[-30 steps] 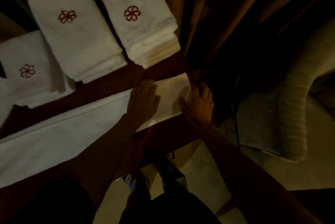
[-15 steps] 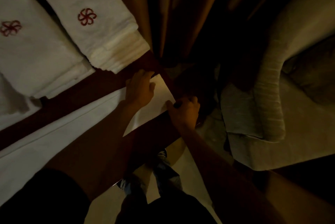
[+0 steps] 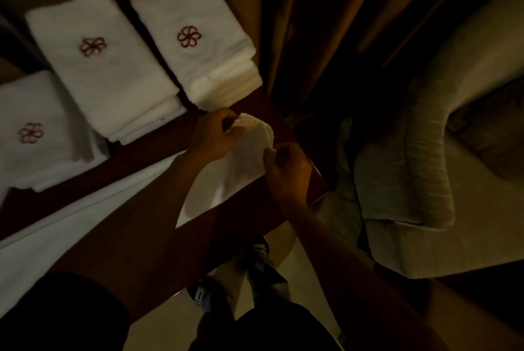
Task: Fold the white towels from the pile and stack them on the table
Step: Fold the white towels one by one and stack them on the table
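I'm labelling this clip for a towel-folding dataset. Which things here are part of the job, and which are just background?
Part of the job: long towel, gripped at its end by left hand and right hand; left stack, middle stack, right stack of folded towels; table.
Just lying about: curtain; armchair; shoes.

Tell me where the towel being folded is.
In the head view, the long towel lies along the near side of the table, its right end pinched up by the left hand and right hand, in front of the rightmost folded stack.
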Demonstrator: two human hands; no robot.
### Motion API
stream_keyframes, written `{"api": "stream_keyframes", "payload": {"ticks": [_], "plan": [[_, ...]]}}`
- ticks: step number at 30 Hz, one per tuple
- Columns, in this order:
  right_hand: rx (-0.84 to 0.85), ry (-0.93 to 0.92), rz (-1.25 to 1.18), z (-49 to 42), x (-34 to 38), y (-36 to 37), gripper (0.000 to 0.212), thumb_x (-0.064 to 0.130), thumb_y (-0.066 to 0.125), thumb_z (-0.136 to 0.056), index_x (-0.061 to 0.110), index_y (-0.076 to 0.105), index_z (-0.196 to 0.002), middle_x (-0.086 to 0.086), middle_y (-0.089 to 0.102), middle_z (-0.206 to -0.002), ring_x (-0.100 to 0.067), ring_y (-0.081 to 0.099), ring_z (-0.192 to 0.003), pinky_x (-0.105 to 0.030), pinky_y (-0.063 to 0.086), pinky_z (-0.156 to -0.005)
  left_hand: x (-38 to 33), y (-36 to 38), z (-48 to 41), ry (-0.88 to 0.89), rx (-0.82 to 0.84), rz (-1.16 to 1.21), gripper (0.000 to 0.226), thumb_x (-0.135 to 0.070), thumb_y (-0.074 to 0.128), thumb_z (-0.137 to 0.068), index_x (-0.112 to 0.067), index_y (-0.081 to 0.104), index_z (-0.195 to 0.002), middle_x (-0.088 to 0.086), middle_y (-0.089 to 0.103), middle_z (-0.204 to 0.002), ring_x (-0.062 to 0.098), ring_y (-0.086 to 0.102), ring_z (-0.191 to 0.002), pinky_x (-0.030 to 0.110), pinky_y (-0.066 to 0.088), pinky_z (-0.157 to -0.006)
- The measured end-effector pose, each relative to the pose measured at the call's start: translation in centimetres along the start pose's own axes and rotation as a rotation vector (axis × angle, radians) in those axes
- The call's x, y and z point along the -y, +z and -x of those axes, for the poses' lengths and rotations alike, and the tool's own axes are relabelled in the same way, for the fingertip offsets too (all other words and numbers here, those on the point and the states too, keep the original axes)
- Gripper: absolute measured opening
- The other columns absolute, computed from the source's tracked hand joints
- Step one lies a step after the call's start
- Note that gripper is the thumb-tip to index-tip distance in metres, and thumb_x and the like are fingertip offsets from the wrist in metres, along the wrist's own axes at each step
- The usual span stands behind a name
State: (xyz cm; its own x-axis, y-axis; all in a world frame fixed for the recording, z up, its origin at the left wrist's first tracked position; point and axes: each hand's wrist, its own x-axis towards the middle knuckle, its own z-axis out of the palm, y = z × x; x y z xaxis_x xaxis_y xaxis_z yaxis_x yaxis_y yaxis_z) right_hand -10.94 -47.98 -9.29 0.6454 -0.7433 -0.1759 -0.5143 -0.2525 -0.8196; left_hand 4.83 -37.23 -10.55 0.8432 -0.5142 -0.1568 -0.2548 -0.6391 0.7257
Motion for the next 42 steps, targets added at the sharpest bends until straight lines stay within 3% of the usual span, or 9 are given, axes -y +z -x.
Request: {"api": "stream_keyframes", "payload": {"ticks": [5,8,15,19,27,33,38,42], "plan": [[0.017,-0.229,-0.053,3.8,3.1,1.5,0.01,0.022,0.07,-0.089,0.016,0.065,-0.095,0.009,0.065,-0.085,-0.007,0.063,-0.072,-0.037,0.056,-0.062,1.8,-4.9,3.2,-0.012,-0.074,-0.034,0.022,-0.037,0.072,-0.088,-0.02,0.07,-0.101,-0.006,0.066,-0.09,0.008,0.058,-0.083,0.021,0.039,-0.069],[0.086,-0.369,-0.059,6.7,4.9,3.2,0.013,0.024,0.07,-0.088,0.014,0.065,-0.095,0.005,0.066,-0.087,-0.01,0.063,-0.073,-0.034,0.053,-0.059,3.7,-8.4,5.7,-0.015,-0.124,0.015,0.015,-0.031,0.078,-0.083,-0.023,0.071,-0.094,-0.01,0.065,-0.085,0.005,0.06,-0.079,0.01,0.041,-0.063],[0.245,-0.63,-0.006,14.0,8.3,8.7,0.016,0.022,0.071,-0.087,0.009,0.065,-0.096,-0.001,0.068,-0.092,-0.016,0.065,-0.082,-0.026,0.051,-0.069,9.9,-16.0,13.8,0.042,-0.176,-0.055,0.019,-0.015,0.08,-0.079,-0.018,0.075,-0.097,-0.002,0.073,-0.093,0.016,0.068,-0.088,0.032,0.054,-0.082],[0.318,-0.665,0.121,17.3,8.1,12.4,0.018,0.023,0.072,-0.086,0.012,0.066,-0.099,0.002,0.069,-0.094,-0.011,0.064,-0.086,-0.014,0.043,-0.075,13.4,-18.6,17.6,-0.001,-0.145,-0.206,0.022,-0.022,0.07,-0.081,-0.026,0.076,-0.101,0.003,0.073,-0.099,0.024,0.068,-0.092,0.038,0.056,-0.081],[0.416,-0.709,0.209,20.3,6.5,16.4,0.022,0.02,0.075,-0.084,0.01,0.063,-0.1,-0.001,0.067,-0.094,-0.018,0.064,-0.087,-0.03,0.054,-0.074,17.4,-18.5,19.7,-0.065,-0.238,-0.252,0.027,-0.025,0.065,-0.09,-0.029,0.073,-0.115,0.002,0.074,-0.108,0.026,0.068,-0.101,0.039,0.055,-0.084],[0.459,-0.628,0.217,20.3,6.3,16.7,0.033,0.026,0.077,-0.086,0.009,0.064,-0.112,-0.003,0.067,-0.103,-0.015,0.062,-0.093,-0.025,0.049,-0.08,18.0,-17.0,19.7,-0.147,-0.321,-0.26,0.051,-0.004,0.054,-0.089,-0.019,0.054,-0.139,0.013,0.063,-0.124,0.035,0.062,-0.109,0.047,0.054,-0.09],[0.292,-0.615,0.243,17.6,5.3,16.2,0.028,0.019,0.072,-0.089,0.008,0.064,-0.113,-0.006,0.067,-0.109,-0.021,0.062,-0.101,-0.037,0.054,-0.085,18.7,-14.8,19.4,-0.059,-0.288,-0.204,0.04,-0.014,0.064,-0.09,-0.012,0.06,-0.13,0.011,0.059,-0.132,0.029,0.056,-0.122,0.041,0.047,-0.101],[0.23,-0.562,0.441,14.7,4.9,15.7,0.047,0.029,0.068,-0.089,0.008,0.058,-0.13,-0.014,0.055,-0.139,-0.031,0.048,-0.132,-0.049,0.048,-0.101,19.1,-12.3,18.7,0.118,-0.277,-0.343,0.046,-0.021,0.068,-0.088,-0.008,0.062,-0.131,0.012,0.054,-0.143,0.03,0.048,-0.134,0.044,0.041,-0.108]]}}
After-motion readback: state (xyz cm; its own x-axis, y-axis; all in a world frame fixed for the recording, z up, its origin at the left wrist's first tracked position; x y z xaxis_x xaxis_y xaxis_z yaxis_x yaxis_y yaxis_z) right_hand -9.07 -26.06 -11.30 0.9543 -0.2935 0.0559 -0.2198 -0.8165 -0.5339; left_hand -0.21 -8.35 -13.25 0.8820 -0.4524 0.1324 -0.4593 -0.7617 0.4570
